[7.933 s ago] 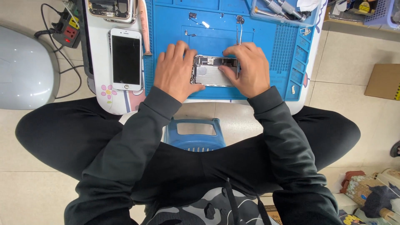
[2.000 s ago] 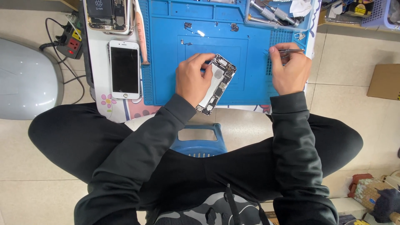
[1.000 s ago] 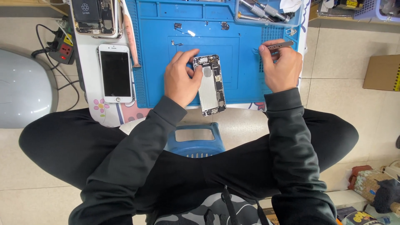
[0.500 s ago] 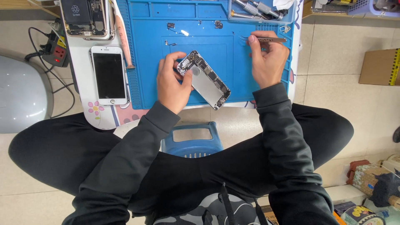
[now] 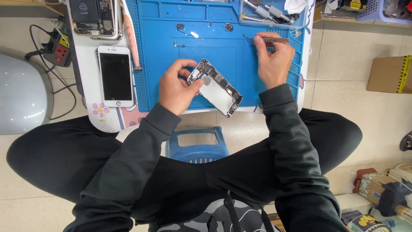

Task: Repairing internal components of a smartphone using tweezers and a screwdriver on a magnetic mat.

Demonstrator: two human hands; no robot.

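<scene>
Phone teardown, midway: your left hand (image 5: 175, 88) grasps the gutted phone chassis (image 5: 216, 87) over the blue mat's (image 5: 159, 64) near edge, right hand (image 5: 270, 60) pinches tweezers (image 5: 267, 40) farther back; boards remain inside.

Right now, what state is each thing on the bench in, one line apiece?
Opened phone housing: tilted, insides showing, held at its upper end by the left hand.
Tweezers: pinched in the right hand, tips over the blue mat.
White phone: flat, screen dark, left of the mat.
Second opened phone: lying flat, battery exposed.
Small parts: loose on the mat.
Power strip: on the floor, cable attached.
</scene>
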